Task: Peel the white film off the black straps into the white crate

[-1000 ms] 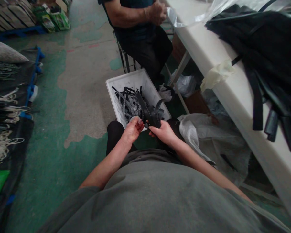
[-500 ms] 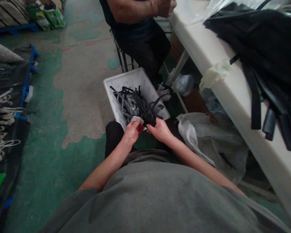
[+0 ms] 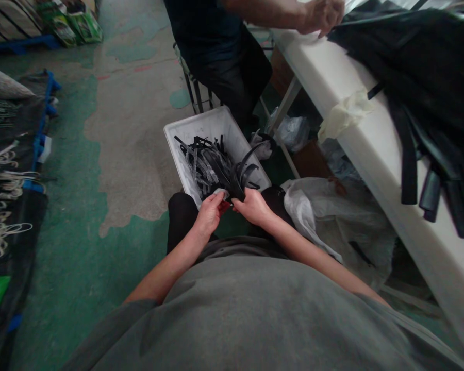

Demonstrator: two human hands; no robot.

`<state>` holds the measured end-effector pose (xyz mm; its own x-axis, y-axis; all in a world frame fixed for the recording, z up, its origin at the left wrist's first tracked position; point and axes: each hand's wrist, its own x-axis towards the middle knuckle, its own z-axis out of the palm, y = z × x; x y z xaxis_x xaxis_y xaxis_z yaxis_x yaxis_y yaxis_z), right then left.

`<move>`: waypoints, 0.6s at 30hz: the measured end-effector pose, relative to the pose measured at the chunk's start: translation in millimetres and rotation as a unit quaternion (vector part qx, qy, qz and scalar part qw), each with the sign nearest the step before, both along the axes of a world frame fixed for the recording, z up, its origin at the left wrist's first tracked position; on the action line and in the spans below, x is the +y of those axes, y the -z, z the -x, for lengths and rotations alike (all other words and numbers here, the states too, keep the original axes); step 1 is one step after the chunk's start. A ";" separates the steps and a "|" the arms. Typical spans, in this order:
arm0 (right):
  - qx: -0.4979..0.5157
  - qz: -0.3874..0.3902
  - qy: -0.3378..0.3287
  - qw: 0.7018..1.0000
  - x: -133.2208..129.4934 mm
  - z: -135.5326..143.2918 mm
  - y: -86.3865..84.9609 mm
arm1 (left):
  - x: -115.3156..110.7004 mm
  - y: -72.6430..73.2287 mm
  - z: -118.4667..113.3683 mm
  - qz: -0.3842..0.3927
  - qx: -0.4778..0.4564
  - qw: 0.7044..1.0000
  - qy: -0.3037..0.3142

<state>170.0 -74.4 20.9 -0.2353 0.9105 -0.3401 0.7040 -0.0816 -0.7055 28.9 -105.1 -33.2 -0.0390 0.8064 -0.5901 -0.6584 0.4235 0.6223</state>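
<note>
My right hand (image 3: 255,207) is closed around a bunch of flat black strips (image 3: 236,178), whose far ends fan out and curl over the bin. Close beside it, my left hand (image 3: 211,210) pinches a small whitish piece (image 3: 221,192) at the near ends of the strips; whether it is paper or plastic I cannot tell. Both hands are just above my lap, at the near edge of a white plastic bin (image 3: 195,121). Inside the bin lies a tangle of black strips and clear plastic strips (image 3: 203,165).
A co-worker's hand (image 3: 320,18) is at the white table (image 3: 313,67) on the right, where a heap of black strips (image 3: 417,67) hangs over the edge. A whitish sack (image 3: 332,221) stands under the table. Cord bundles (image 3: 2,180) lie on the left.
The co-worker's hand has moved right, to the heap of black strips. My hands stay almost in place; the strips in my right hand have shifted slightly, and less of the whitish piece shows.
</note>
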 end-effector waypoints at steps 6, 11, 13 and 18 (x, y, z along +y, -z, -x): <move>-0.037 -0.035 0.000 0.999 2.7 5.7 4.4 | -3.6 -1.1 -8.0 0.009 0.007 1.000 0.027; 0.045 0.039 -0.012 0.998 -3.7 -14.6 8.3 | 6.4 0.4 5.6 0.019 0.012 1.000 0.009; 0.085 0.085 -0.007 0.993 -9.6 -29.8 9.4 | 11.0 0.3 13.3 0.022 0.010 0.999 -0.029; 0.055 0.076 0.014 0.996 -9.6 -36.6 8.5 | 6.6 0.4 -0.7 0.048 -0.030 0.998 0.017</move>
